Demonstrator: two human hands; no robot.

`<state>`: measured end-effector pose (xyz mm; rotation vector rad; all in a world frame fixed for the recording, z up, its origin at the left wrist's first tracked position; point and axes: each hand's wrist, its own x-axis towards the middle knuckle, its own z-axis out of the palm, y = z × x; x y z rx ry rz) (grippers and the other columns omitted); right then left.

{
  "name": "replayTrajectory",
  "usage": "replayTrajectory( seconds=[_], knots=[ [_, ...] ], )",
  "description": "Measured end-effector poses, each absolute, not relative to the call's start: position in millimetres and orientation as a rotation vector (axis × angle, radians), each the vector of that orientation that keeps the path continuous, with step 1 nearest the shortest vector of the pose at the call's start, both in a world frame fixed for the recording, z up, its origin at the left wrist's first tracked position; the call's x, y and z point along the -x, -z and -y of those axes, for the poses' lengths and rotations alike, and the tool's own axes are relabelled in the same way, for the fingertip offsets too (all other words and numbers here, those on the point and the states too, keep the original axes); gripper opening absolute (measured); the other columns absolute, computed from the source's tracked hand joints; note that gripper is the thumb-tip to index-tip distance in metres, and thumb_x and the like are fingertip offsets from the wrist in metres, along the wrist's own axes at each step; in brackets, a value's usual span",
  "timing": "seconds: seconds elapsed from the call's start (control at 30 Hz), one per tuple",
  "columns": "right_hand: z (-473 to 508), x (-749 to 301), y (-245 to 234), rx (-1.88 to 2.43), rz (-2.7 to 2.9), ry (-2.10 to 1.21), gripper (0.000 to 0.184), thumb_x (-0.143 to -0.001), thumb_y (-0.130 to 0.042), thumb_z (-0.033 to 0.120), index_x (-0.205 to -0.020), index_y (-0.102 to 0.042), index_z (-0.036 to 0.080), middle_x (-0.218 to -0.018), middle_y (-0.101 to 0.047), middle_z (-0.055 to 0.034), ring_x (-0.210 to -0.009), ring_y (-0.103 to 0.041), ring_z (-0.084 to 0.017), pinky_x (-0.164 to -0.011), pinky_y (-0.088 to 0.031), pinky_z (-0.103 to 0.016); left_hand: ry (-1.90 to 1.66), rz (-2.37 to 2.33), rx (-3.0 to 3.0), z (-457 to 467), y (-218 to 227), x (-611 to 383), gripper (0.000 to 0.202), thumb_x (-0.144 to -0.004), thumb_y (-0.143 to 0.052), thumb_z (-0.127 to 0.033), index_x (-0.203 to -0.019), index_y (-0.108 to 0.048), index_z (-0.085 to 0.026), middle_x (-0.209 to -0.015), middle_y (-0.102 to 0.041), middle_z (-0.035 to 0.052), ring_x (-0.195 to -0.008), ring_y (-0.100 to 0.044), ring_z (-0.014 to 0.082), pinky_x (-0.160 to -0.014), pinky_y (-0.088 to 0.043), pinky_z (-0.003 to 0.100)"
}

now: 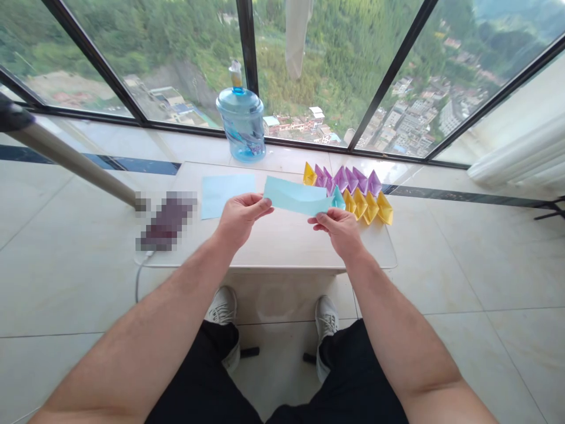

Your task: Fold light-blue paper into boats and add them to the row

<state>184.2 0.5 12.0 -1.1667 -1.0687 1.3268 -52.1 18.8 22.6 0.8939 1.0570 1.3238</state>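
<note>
Bare forearms (145, 321) and dark trousers (194, 383) fill the foreground as a person works sheet paper above a low table (286, 250). The left hand (238, 221) and right hand (339, 231) each pinch, thumb against fingers, a lower corner of a pale-blue paper (293, 197), stretched between them in a long strip. Just past the right hand sits a blue-green paper boat (338, 199); to its right are yellow boats (372, 207), with purple boats (360, 181) behind and a lone yellow boat (309, 175) at that row's left end. Beside the left hand lies a flat blue sheet (216, 195). The standing boats look finished; the strip appears to be at an early fold, its shaping left to do, and the flat sheet seems unworked.

The strip hides part of the boats behind it, and how many layers it has is hard to tell. Left of the left hand, a dark object (166, 224) is blurred into blocks, its cable (138, 282) partly covered by the forearm.
</note>
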Motion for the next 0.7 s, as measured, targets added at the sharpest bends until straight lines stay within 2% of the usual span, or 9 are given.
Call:
replayTrajectory(
  seconds=[0.1, 0.2, 0.37, 0.57, 0.7],
  knots=[
    [1, -182, -14, 1.142, 1.067, -1.338, 0.028, -0.070, -0.085, 0.042, -0.078, -0.072, 0.018, -0.076, -0.076, -0.0036, -0.077, -0.073, -0.017, -0.068, -0.058, -0.027, -1.420, -1.112, -0.873, -20, -21, 52, 0.029, -0.056, -0.091, -0.033, -0.064, -0.069, -0.015, -0.069, -0.067, 0.0008, -0.069, -0.065, 0.0128, -0.081, -0.061, 0.034],
    [1, -181, -15, 1.129, 1.098, -1.345, 0.034, -0.066, -0.087, 0.045, -0.080, -0.071, 0.019, -0.078, -0.077, -0.0036, -0.079, -0.073, -0.018, -0.068, -0.058, -0.027, -1.452, -1.146, -0.865, -19, -22, 50, 0.028, -0.056, -0.089, -0.032, -0.064, -0.069, -0.015, -0.066, -0.066, 0.0001, -0.068, -0.065, 0.0129, -0.079, -0.061, 0.034],
    [-1, -178, -12, 1.180, 1.022, -1.258, 0.040, -0.069, -0.083, 0.056, -0.074, -0.067, 0.019, -0.071, -0.073, -0.0019, -0.074, -0.073, -0.018, -0.065, -0.058, -0.028, -1.432, -1.196, -0.873, -17, -25, 47, 0.026, -0.055, -0.086, -0.030, -0.067, -0.068, -0.015, -0.067, -0.065, -0.0004, -0.069, -0.065, 0.0138, -0.079, -0.062, 0.036],
    [-3, -174, -9, 1.221, 1.014, -1.152, 0.032, -0.070, -0.083, 0.046, -0.070, -0.066, 0.019, -0.064, -0.068, 0.0012, -0.070, -0.072, -0.017, -0.063, -0.057, -0.026, -1.452, -1.228, -0.886, -16, -26, 43, 0.032, -0.057, -0.088, -0.036, -0.068, -0.068, -0.015, -0.065, -0.061, -0.0014, -0.063, -0.061, 0.0115, -0.070, -0.062, 0.032],
    [-3, -172, -6, 1.258, 1.016, -1.108, 0.031, -0.069, -0.082, 0.045, -0.069, -0.064, 0.020, -0.062, -0.066, 0.0016, -0.068, -0.072, -0.017, -0.061, -0.056, -0.027, -1.509, -1.314, -0.909, -15, -25, 40, 0.030, -0.058, -0.087, -0.034, -0.066, -0.066, -0.015, -0.062, -0.058, -0.0025, -0.060, -0.059, 0.0112, -0.064, -0.060, 0.030]
  ],
)
